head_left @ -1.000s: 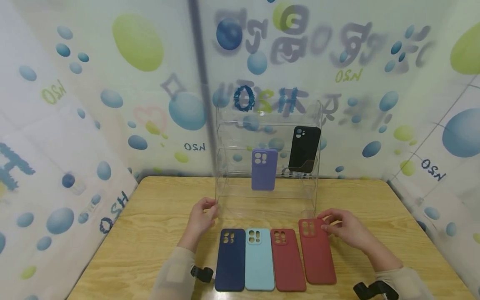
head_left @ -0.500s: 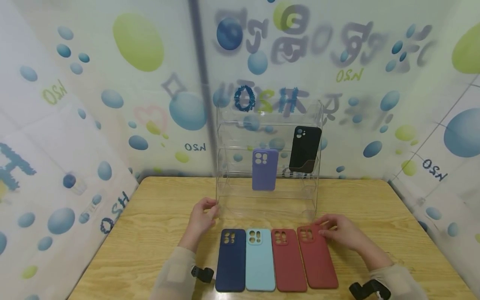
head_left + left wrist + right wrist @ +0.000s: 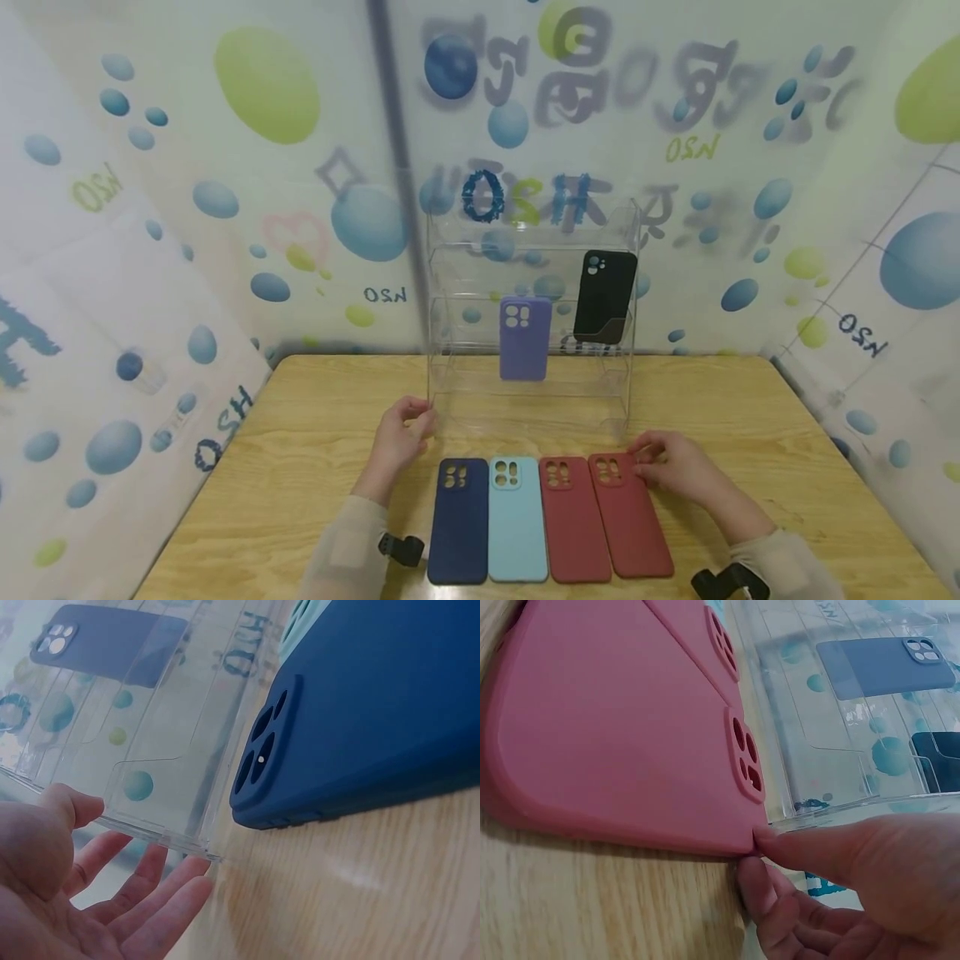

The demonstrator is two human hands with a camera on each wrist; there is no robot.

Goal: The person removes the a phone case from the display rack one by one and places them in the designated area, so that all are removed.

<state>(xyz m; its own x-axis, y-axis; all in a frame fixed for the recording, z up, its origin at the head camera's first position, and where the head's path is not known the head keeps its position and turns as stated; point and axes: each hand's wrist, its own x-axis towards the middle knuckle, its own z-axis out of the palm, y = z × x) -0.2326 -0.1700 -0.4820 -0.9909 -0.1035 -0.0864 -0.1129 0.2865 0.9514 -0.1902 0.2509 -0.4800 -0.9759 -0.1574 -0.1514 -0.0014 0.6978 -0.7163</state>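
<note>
Four-tiered-looking clear acrylic display rack (image 3: 528, 408) stands mid-table, holding a purple phone case (image 3: 525, 337) and a black phone case (image 3: 604, 296). Before it lie a dark blue phone case (image 3: 458, 529), a light blue one (image 3: 518, 529), a red one (image 3: 576, 529) and a second red phone case (image 3: 633, 525). My right hand (image 3: 675, 471) pinches that rightmost case's upper right corner between thumb (image 3: 802, 844) and fingers. At the rack's lower left side, my left hand (image 3: 399, 437) has its fingers (image 3: 139, 881) loosely extended by the clear edge, gripping nothing.
The wooden table (image 3: 322, 417) runs back to a pale printed wall covering (image 3: 345, 275) with coloured ovals. A wrist camera (image 3: 402, 550) on the left sleeve sits close to the dark blue case, and another wrist camera (image 3: 727, 581) is on the right sleeve.
The rightmost red phone case has moved toward the person and slightly left, against the other red case, with the right hand pinching it. The left hand stays by the rack.
</note>
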